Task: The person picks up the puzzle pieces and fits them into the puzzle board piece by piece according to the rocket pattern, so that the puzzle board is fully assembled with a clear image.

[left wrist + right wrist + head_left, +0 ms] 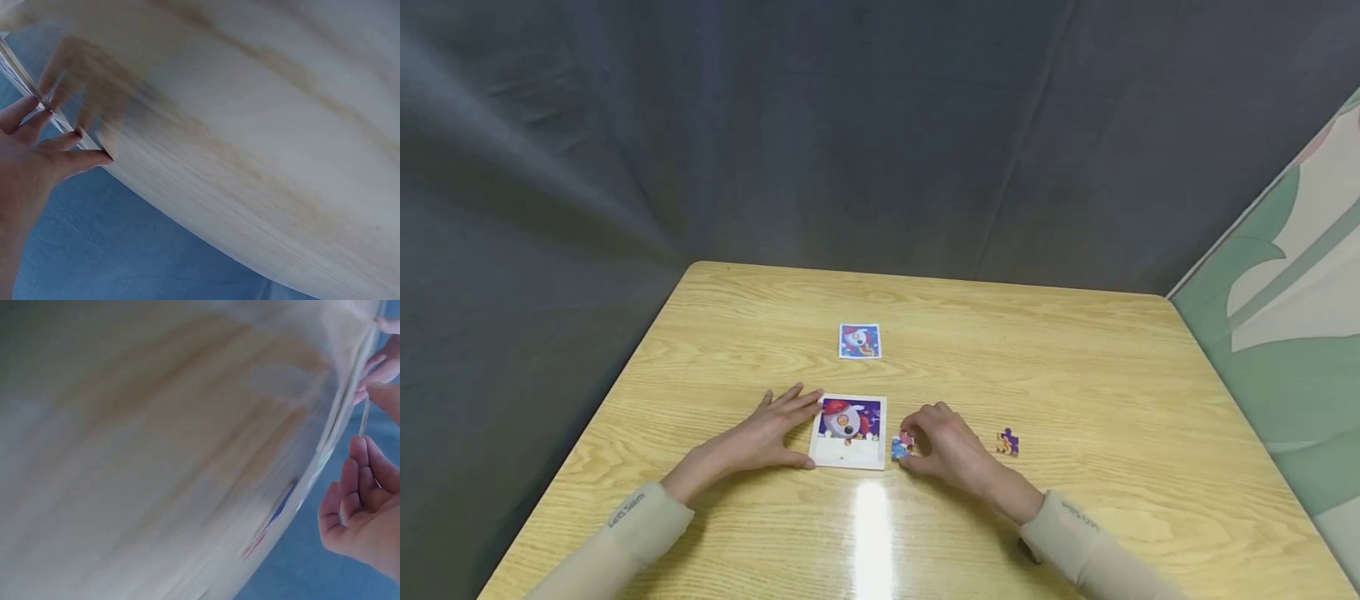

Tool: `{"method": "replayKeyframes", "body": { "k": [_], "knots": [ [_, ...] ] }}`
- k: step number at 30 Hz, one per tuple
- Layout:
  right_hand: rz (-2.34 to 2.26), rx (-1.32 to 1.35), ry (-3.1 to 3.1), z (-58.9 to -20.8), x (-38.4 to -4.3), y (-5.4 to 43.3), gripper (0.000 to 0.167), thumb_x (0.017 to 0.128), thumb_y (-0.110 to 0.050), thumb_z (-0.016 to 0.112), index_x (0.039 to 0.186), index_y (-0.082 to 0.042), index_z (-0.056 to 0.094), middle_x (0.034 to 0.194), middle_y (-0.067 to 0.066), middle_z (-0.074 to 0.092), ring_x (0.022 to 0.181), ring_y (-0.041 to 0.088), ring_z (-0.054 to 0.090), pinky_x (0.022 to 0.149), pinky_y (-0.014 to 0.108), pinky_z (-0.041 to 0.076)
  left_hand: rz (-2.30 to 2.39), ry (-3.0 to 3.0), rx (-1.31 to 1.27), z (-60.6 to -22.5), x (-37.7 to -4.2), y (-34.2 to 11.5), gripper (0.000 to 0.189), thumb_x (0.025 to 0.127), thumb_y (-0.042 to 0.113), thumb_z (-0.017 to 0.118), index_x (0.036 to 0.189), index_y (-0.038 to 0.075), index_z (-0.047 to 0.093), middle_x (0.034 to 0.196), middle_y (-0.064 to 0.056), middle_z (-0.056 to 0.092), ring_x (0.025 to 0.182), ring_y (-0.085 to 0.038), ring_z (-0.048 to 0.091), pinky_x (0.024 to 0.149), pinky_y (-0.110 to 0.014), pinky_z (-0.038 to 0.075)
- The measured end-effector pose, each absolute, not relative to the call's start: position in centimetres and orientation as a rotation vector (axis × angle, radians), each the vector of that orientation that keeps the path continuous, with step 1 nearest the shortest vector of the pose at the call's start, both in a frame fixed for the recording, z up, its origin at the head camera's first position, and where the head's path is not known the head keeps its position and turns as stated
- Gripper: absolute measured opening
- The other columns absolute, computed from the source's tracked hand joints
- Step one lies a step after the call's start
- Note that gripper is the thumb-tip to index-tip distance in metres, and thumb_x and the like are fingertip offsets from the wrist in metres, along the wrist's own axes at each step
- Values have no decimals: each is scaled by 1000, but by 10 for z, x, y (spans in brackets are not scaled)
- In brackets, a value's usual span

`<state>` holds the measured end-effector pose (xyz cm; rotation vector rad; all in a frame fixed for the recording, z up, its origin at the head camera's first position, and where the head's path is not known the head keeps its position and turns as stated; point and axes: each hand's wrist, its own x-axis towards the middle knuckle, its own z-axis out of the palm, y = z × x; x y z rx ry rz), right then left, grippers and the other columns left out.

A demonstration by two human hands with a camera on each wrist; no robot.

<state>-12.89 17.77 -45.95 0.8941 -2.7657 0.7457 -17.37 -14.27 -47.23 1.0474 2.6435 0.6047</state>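
A white puzzle tray lies on the table, its upper half filled with a purple rocket picture and its lower part bare white. My left hand spreads along the tray's left side, fingertips at the upper corner and thumb at the lower one. In the left wrist view, the fingertips of that left hand touch down along an edge. Just right of the tray, my right hand pinches a blue and pink puzzle piece. The right wrist view shows this puzzle piece edge-on between thumb and fingertips.
A loose purple and orange puzzle piece lies right of my right hand. Beyond the tray sits a small square rocket picture card. Dark curtain hangs behind the wooden table, and a green patterned cloth borders its right side.
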Motion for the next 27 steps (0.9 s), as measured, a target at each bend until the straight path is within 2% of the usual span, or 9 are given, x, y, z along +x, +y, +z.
{"method": "replayKeyframes", "body": {
  "k": [4,9,27],
  "knots": [
    [860,918,-2724,-456,-129,164,46,72,-26,85,108,-4,68,96,2,66,88,14,52,75,26,50,603,2644,1058,-472,-174,-143,91,78,54,72,147,5,38,158,-8,24,145,-38,11,107,-71,6],
    [963,916,-2730,-454,-135,142,44,73,-23,84,109,-2,69,94,4,65,87,15,52,73,25,50,618,2646,1079,-472,-175,-143,90,78,52,73,145,3,40,157,-11,27,144,-41,14,106,-73,8],
    [676,908,-2809,-459,-145,81,30,70,-32,83,92,-13,73,85,-5,65,77,13,50,61,21,39,640,2620,1034,-468,-173,-143,87,80,51,72,146,4,40,157,-8,26,145,-38,11,108,-71,7]
  ]
}}
